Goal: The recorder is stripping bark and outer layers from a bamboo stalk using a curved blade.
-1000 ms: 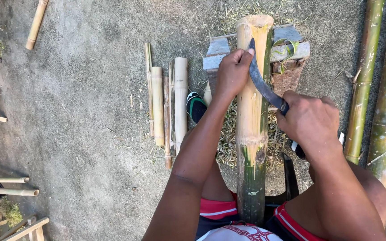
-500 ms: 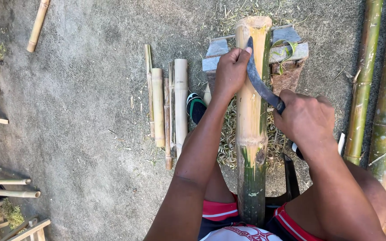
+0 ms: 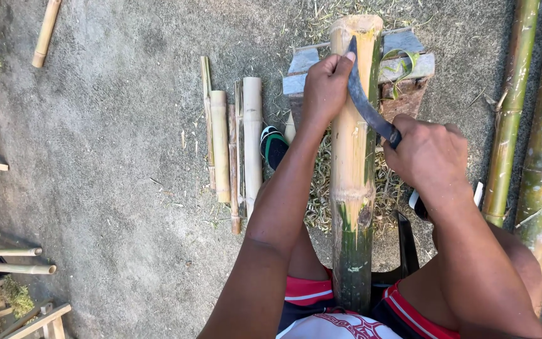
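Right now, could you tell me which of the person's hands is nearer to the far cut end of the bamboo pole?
Left. The left hand grips the bamboo pole just below its far cut end, touching the curved knife blade. The right hand holds the handle lower down, right of the pole.

Both bare forearms reach forward and away from the body, the left one running almost straight up the middle of the view and the right one angling in from the lower right. The left hand (image 3: 325,89) is curled into a loose fist with the knuckles up and the thumb pressed toward the right, wrist slightly bent. The right hand (image 3: 428,156) sits nearer the body, back of the hand up, fingers wrapped tightly in a closed grip.
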